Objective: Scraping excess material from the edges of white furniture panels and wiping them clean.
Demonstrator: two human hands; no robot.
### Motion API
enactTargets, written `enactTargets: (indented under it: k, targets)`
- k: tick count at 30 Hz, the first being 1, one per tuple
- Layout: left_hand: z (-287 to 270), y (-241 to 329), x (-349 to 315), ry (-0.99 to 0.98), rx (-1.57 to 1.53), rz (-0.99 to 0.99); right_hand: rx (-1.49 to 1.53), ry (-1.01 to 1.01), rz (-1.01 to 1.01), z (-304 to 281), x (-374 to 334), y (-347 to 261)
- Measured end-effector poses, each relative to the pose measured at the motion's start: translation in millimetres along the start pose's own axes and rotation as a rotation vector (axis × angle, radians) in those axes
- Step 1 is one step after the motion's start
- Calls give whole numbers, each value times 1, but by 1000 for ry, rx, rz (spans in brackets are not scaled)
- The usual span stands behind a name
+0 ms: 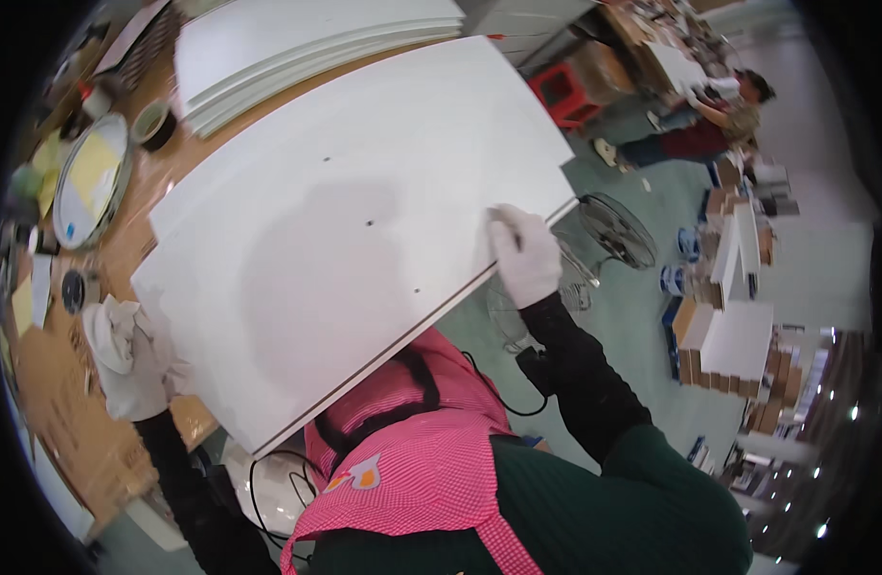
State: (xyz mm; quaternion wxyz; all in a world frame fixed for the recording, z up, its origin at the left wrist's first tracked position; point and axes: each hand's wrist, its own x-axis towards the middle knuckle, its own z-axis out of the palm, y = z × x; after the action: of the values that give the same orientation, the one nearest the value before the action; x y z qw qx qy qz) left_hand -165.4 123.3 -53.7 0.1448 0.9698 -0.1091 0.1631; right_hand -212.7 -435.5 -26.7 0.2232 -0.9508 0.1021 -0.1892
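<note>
A large white panel (441, 134) lies in front of me, its near edge slanting up to the right. A row of 3 small dark holes marks its face. My right hand (527, 257), in a white glove, is closed over the panel's near edge toward the right end, fingers bent on the top face. At the left end of the panel, my left hand (137, 388), also gloved in white, is closed round a crumpled white cloth (118, 331). The left fingers are partly hidden by the cloth.
A stack of white panels (268, 53) lies at the far side of the brown-covered table (53, 383). Left are a round tray (115, 158), a roll of tape (153, 126) and a small jar (77, 287). A floor fan (615, 230), a red stool (559, 94) and another person (695, 134) are right.
</note>
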Motion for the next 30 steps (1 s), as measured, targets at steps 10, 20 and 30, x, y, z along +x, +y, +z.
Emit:
enactTargets:
  k: [10,20,30]
  targets:
    - [30,-44,118,-685,-257,-427,1023,-564,719,-27,-84,-60]
    - [3,16,61,-652,72,-377,1031,-548,661,-4,-58,-44]
    - [-44,166,-25,-765,-110,-688,1352,-665,660,-27,-20,28]
